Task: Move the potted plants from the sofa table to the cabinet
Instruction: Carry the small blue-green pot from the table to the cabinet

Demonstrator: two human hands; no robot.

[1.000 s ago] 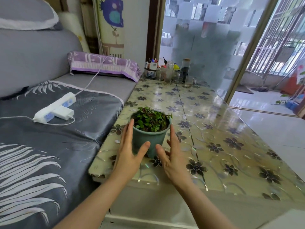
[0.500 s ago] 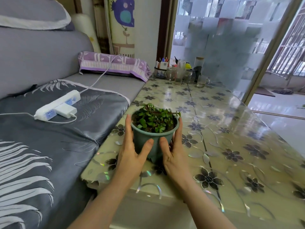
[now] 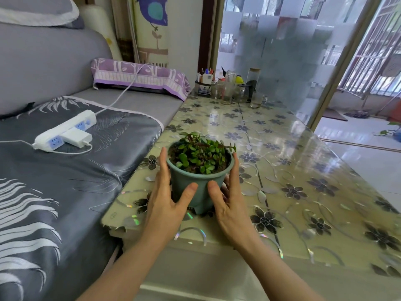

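A small potted plant, with green leaves in a teal plastic pot, stands near the front left corner of the sofa table, which has a glossy flower-patterned top. My left hand grips the pot's left side, thumb across the front. My right hand grips the right side the same way, its fingers running up to the rim. I cannot tell whether the pot's feet still touch the table. No cabinet is in view.
A grey sofa adjoins the table's left edge, with a white power strip and cable on it and a purple pillow behind. Glass jars and a pen holder crowd the table's far end. A frosted glass door stands behind.
My hands, spread apart in front of the pot a second ago, have closed in from both sides and now clasp it. The view has moved closer.
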